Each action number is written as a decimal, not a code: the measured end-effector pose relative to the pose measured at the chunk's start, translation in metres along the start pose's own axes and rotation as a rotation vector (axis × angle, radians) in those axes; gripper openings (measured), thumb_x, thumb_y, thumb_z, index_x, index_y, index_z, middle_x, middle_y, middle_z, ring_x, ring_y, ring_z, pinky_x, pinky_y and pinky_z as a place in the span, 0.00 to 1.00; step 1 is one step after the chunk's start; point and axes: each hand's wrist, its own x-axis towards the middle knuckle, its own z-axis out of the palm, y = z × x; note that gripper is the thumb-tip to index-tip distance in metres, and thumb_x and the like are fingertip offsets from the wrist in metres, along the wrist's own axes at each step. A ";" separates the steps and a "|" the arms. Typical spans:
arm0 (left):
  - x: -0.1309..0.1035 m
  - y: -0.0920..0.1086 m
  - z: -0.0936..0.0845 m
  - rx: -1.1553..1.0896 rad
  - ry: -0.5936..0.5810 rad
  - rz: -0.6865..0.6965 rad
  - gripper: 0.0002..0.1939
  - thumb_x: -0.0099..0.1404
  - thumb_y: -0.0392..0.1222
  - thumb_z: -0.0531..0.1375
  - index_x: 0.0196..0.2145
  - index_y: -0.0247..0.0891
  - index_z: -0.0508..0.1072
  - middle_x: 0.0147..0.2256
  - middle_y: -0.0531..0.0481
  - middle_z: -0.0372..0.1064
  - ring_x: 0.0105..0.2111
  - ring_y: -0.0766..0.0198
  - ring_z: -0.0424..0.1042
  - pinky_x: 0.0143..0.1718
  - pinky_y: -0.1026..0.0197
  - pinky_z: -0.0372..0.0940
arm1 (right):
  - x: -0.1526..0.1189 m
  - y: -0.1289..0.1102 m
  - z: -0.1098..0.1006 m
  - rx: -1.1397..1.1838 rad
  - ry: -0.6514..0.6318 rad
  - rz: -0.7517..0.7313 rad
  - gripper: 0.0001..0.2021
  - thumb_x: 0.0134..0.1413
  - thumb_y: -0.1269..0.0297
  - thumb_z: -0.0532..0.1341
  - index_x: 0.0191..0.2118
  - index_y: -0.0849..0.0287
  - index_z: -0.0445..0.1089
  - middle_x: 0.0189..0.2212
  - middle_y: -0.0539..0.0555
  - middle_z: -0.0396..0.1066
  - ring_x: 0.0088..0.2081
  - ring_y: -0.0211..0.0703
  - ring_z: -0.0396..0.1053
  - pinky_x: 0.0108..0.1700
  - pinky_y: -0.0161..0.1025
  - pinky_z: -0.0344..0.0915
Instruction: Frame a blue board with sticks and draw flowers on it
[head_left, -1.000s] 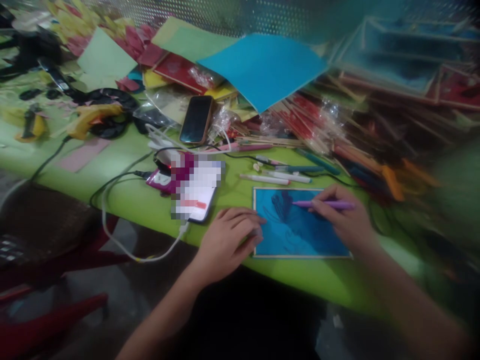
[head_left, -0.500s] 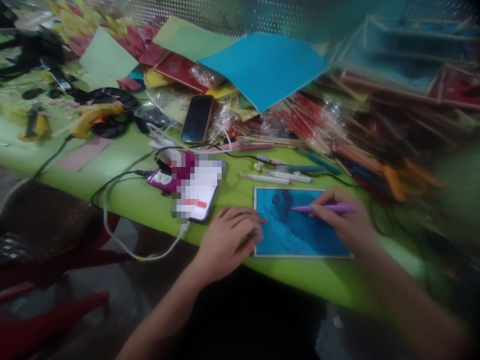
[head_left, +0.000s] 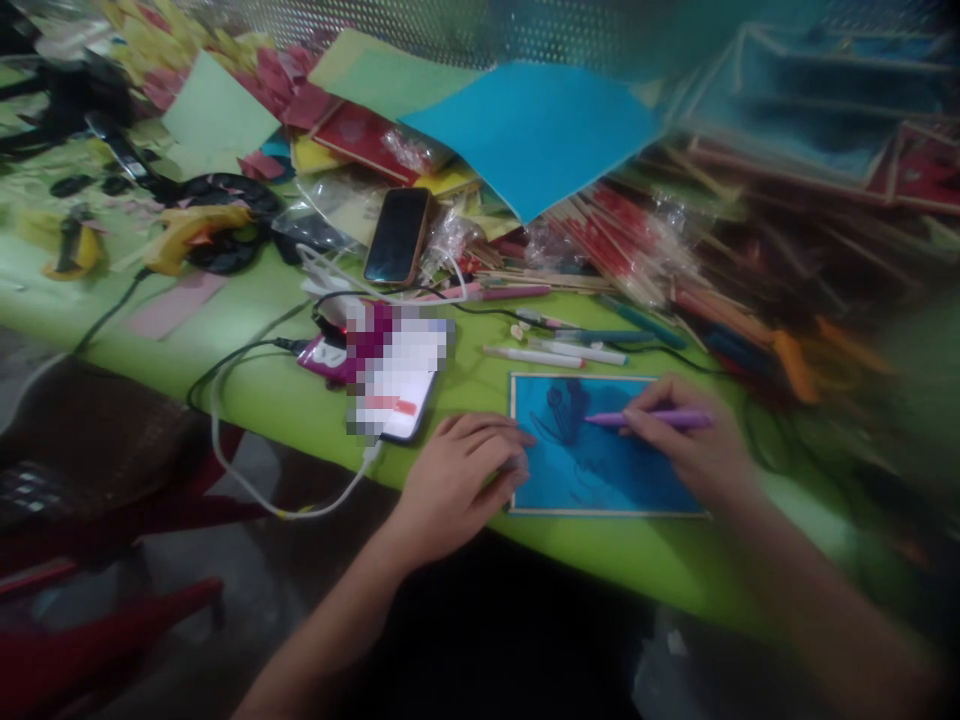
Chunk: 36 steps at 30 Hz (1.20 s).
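A blue card (head_left: 615, 485) with a pale border lies near the front edge of the green table (head_left: 262, 420). Dark drawn lines show on its left half. My right hand (head_left: 686, 435) is closed on a purple pen (head_left: 660, 419), its tip pointing left at or just above the card beside the drawing. My left hand (head_left: 469, 480) rests at the card's left edge, fingers curled and loosely apart, touching the border, with nothing seen in it. Close to that hand lies a phone with a lit screen (head_left: 409, 385), a white cable plugged into it.
Several markers (head_left: 577, 350) lie behind the card. A dark phone (head_left: 397, 237), a large blue sheet (head_left: 532, 130), thin sticks (head_left: 607, 240) and orange-handled scissors (head_left: 795, 368) are farther back. A yellow glue gun (head_left: 195, 225) is at left. Cables cross the table.
The whole view has shifted very slightly. Both hands keep almost the same place on the card, and the purple pen is still held.
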 end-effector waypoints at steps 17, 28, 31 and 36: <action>-0.001 0.000 0.000 -0.029 0.001 -0.012 0.03 0.75 0.37 0.58 0.41 0.43 0.70 0.51 0.55 0.80 0.56 0.56 0.73 0.53 0.50 0.60 | -0.002 -0.003 -0.002 -0.018 -0.118 -0.041 0.10 0.58 0.56 0.68 0.30 0.54 0.72 0.23 0.50 0.72 0.24 0.40 0.67 0.26 0.37 0.63; 0.000 0.001 0.000 -0.027 -0.003 -0.022 0.03 0.75 0.37 0.58 0.41 0.42 0.70 0.51 0.54 0.81 0.56 0.56 0.73 0.53 0.50 0.60 | -0.003 -0.005 0.002 -0.025 -0.094 -0.045 0.15 0.58 0.50 0.68 0.29 0.53 0.71 0.23 0.51 0.72 0.24 0.42 0.67 0.26 0.39 0.63; 0.001 0.001 -0.001 -0.019 -0.004 -0.023 0.04 0.75 0.36 0.57 0.40 0.42 0.71 0.51 0.54 0.81 0.56 0.55 0.73 0.53 0.50 0.60 | -0.003 -0.005 0.002 -0.021 -0.105 -0.047 0.15 0.58 0.49 0.68 0.28 0.53 0.71 0.23 0.51 0.72 0.23 0.41 0.65 0.24 0.39 0.61; 0.000 0.002 -0.001 -0.011 -0.002 -0.019 0.04 0.75 0.37 0.57 0.41 0.42 0.71 0.51 0.53 0.81 0.56 0.55 0.74 0.53 0.50 0.61 | -0.002 -0.003 0.001 -0.025 -0.031 -0.046 0.12 0.57 0.53 0.69 0.29 0.53 0.71 0.24 0.50 0.73 0.26 0.42 0.69 0.28 0.39 0.64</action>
